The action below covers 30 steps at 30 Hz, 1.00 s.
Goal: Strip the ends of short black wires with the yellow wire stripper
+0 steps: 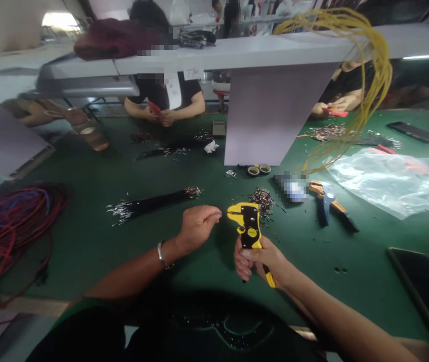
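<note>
My right hand [255, 259] is wrapped round a yellow and black wire stripper [251, 226], its jaws pointing left. Just left of those jaws, my left hand [200, 226] is closed with thumb and finger pinched together; whatever it holds, if anything, is too small to name. Behind my left hand lies a bundle of black wires [157, 202] with bare ends on the green table [97, 251]. A pile of small cut pieces [262, 202] sits behind the stripper.
An orange and blue tool [327, 201], a clear plastic bag [395, 183] and a phone [425, 291] are on the right. Red and blue wire coils [10, 231] lie left. Yellow wires [378, 75] hang from the shelf [206, 58]. People work across the table.
</note>
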### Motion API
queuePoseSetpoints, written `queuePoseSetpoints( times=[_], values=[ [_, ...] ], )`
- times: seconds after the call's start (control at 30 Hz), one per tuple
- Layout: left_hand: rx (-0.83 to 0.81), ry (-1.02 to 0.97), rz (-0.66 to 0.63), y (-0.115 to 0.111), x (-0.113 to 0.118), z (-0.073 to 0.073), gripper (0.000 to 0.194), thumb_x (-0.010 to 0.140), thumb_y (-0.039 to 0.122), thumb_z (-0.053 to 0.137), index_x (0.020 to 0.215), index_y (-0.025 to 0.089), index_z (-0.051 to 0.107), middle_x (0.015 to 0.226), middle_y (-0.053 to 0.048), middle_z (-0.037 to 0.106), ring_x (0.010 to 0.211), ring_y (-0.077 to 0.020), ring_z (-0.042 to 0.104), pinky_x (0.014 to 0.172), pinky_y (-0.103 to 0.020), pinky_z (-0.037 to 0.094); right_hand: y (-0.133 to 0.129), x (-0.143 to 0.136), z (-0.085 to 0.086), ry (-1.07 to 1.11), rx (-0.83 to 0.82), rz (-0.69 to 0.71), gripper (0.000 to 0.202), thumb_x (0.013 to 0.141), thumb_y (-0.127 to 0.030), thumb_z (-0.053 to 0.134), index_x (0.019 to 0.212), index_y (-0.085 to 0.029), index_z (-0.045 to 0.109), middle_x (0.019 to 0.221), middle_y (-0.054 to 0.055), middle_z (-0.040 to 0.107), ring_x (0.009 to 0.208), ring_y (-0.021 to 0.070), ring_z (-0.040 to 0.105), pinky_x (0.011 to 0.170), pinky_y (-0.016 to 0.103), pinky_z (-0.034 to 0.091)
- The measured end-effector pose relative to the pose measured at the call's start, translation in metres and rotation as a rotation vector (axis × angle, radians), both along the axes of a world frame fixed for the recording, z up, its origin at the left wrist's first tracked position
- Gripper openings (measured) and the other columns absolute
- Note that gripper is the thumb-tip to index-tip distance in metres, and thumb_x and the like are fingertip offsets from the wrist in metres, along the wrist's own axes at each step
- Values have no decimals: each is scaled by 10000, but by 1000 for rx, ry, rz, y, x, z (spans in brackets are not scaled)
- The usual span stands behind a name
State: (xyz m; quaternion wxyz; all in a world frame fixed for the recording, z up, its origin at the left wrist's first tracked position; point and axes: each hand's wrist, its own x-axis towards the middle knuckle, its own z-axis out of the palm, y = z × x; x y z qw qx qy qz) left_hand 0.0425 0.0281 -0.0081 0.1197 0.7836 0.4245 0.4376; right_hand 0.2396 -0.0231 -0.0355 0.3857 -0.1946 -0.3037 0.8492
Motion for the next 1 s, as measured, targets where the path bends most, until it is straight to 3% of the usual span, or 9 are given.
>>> queuePoseSetpoints(
  times=[0.17,0.33,0.63,0.73,1.0],
  values=[
    [-104,-58,44,1,-1,3,133,828,185,594,729,186,682,584,23,665,525,-95,599,540,-199,461,5,6,2,-4,24,-69,179,760,-214,729,818,-149,573,603,-22,534,489,116,497,480,288,443],
    [-191,-108,26,-1,1,8,129,806,175,592,714,184,682,560,32,639,500,-85,556,523,-196,438,5,5,1,-20,25,-29,178,757,-215,728,842,-140,591,627,-5,556,527,134,524,525,317,458],
    [-551,-237,93,-1,2,9,123,785,200,582,718,169,681,523,41,586,461,-72,469,467,-189,383,4,3,-7,5,58,-31,166,760,-189,704,882,-126,610,659,9,569,562,153,546,558,343,475],
    [-545,-254,81,0,2,9,113,779,199,592,723,170,686,519,40,590,462,-74,475,467,-190,387,4,3,-8,3,49,-3,164,769,-187,694,897,-128,611,668,14,573,575,157,551,576,353,479],
    [-319,-188,9,3,0,6,122,803,174,602,784,184,722,660,3,706,554,-96,598,549,-210,475,4,3,-5,43,67,26,194,772,-211,693,926,-128,609,697,27,585,606,172,571,611,375,482]
  ],
)
